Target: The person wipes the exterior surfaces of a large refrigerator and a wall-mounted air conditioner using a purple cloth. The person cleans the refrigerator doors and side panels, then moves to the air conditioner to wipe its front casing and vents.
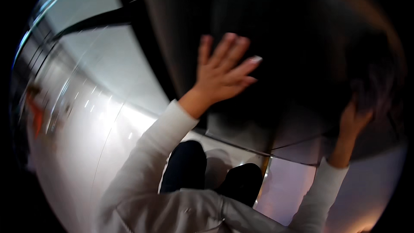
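My left hand (223, 68) is raised with its fingers spread apart, in front of or against a large dark surface (284, 48). A small white spot, possibly a nail or a scrap, shows at one fingertip. Nothing else shows in that hand. My right hand (354, 116) reaches up at the right, its fingers blurred and lost in shadow. Beside it is a dim purplish blurred patch (376, 87); I cannot tell whether this is a thing or a reflection, nor whether the hand grips anything.
Dark-clad legs (184, 168) are below me. A glossy pale floor (106, 155) spreads to the left, with a dark upright frame (148, 35) and pale panels (106, 51) above. A thin dark edge (239, 145) crosses beyond my knees. An orange blurred shape (37, 118) is far left.
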Available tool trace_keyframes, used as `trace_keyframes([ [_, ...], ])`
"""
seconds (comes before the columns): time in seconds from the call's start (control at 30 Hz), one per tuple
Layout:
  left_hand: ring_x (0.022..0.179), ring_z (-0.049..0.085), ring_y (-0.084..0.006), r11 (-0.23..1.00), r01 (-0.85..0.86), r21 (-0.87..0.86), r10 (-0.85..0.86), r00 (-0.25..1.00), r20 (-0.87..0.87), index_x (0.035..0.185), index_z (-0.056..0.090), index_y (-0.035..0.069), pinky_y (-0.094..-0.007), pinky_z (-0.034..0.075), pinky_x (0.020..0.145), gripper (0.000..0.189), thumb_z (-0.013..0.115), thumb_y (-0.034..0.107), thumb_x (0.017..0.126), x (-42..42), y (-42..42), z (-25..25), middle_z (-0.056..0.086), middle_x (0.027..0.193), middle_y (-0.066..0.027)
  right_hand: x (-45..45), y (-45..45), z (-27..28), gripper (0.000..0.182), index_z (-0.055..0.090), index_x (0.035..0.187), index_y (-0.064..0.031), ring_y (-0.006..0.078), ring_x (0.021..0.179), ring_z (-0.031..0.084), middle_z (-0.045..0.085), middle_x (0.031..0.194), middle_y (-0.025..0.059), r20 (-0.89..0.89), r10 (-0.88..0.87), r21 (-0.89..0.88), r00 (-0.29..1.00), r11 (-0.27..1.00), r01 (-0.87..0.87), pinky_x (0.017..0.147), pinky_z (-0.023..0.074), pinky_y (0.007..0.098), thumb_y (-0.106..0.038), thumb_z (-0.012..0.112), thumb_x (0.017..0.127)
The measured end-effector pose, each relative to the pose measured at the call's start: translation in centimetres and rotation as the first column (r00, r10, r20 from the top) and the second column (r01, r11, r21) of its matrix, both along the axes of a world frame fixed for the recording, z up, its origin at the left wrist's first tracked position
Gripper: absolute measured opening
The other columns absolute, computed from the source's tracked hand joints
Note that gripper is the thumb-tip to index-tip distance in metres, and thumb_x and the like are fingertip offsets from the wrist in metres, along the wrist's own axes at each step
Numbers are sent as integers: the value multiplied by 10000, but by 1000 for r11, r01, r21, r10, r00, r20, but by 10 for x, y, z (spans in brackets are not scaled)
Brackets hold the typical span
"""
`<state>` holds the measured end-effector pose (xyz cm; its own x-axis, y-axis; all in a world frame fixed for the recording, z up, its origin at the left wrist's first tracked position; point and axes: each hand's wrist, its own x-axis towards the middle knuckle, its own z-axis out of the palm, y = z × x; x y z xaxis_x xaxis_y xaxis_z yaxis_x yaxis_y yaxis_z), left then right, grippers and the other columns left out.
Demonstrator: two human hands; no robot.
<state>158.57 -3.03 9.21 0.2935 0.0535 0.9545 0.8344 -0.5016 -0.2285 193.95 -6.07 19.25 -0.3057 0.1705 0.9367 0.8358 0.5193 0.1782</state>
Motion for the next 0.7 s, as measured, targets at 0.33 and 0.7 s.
trace_keyframes([
  [0.33,1440,170,-419,963,255,92,-264,959,107,1401,344,137,-582,75,1148,691,448,617,915,3,18,5,201,1522,-305,-114,20,124,375,612,1161,-75,300,997,608,641,1068,138,-187,25,175,982,985,8,862,454,383,-171,686,806],
  [0.7,1433,140,-402,910,251,331,-285,957,56,1385,199,3,-522,69,1175,615,316,473,1007,8,5,17,187,1506,-283,-145,3,-126,593,519,1313,-414,265,1155,557,539,1299,27,-13,238,-256,971,938,-233,971,437,446,-289,695,761],
])
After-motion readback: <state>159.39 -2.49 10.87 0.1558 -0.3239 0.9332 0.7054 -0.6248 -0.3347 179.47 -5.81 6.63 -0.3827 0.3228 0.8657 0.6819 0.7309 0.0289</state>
